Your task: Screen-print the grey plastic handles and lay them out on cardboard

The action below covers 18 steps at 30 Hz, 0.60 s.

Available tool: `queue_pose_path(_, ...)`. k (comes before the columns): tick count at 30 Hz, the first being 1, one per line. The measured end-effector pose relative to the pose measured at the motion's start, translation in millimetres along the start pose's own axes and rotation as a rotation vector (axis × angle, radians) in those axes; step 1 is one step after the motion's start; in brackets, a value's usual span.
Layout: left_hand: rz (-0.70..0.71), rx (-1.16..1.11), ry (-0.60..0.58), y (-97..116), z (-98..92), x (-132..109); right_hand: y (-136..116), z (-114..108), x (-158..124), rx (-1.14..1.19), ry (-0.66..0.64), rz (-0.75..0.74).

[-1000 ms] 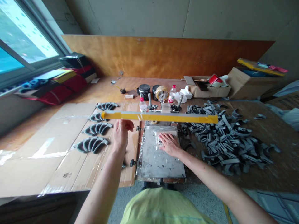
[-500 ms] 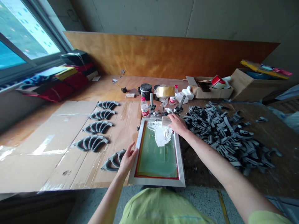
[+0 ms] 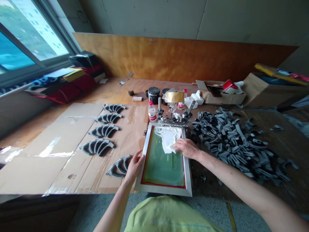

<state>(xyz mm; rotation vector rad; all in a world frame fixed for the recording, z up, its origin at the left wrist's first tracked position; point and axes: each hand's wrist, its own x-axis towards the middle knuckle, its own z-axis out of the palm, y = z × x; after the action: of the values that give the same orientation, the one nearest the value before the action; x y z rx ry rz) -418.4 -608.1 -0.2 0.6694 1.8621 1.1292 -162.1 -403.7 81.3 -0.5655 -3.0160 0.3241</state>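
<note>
A silk-screen frame (image 3: 188, 174) with a green mesh and red border lies flat in front of me. White ink (image 3: 167, 138) is smeared over its far part. My left hand (image 3: 134, 165) presses on the frame's left rail, fingers wrapped over the edge. My right hand (image 3: 187, 148) is closed on a small squeegee at the mesh's right side, its blade in the white ink. Just left of the frame lies a grey curved plastic part (image 3: 118, 166). Several more grey parts (image 3: 98, 146) lie in a column on the cardboard.
A big heap of grey parts (image 3: 234, 141) covers the table to the right. Behind the frame stand a water bottle (image 3: 151, 111), black ink tins (image 3: 154, 94), a tape roll (image 3: 173, 96) and cardboard boxes (image 3: 220, 93). Cardboard sheets (image 3: 48, 161) cover the left.
The frame, raised a second ago, now lies flat. My right hand has drawn the squeegee from the far end toward me. My left hand went from the raised frame's edge to its left rail.
</note>
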Motion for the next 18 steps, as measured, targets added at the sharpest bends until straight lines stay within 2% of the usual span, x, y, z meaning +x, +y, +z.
queue_pose_path(2, 0.003, -0.001, 0.007, 0.0, 0.4, -0.4, 6.2, -8.2, 6.8, 0.023, -0.012, 0.0)
queue_pose_path(4, 0.011, 0.001, 0.01, 0.8, 0.5, -1.2, 8.6, -7.4, 17.0, 0.027, 0.057, 0.059)
queue_pose_path(6, 0.011, 0.002, 0.009, 2.2, 0.1, -2.5, 4.7, 4.4, 22.6, -0.001, 0.178, 0.121)
queue_pose_path(8, 0.006, -0.006, 0.005, 4.3, -0.6, -4.0, -3.9, 21.7, 18.4, -0.028, 0.263, 0.118)
queue_pose_path(11, 0.004, -0.03, 0.001, 8.6, -1.2, -6.5, -14.1, 36.6, 0.2, -0.008, 0.292, 0.038)
queue_pose_path(14, 0.0, -0.05, -0.004, 16.3, -1.6, -9.5, -11.1, 23.4, -4.3, 0.057, 0.244, 0.037)
queue_pose_path(18, -0.014, -0.069, -0.039, 37.5, -7.1, -17.6, 8.5, -14.2, 31.8, 0.128, 0.258, 0.268)
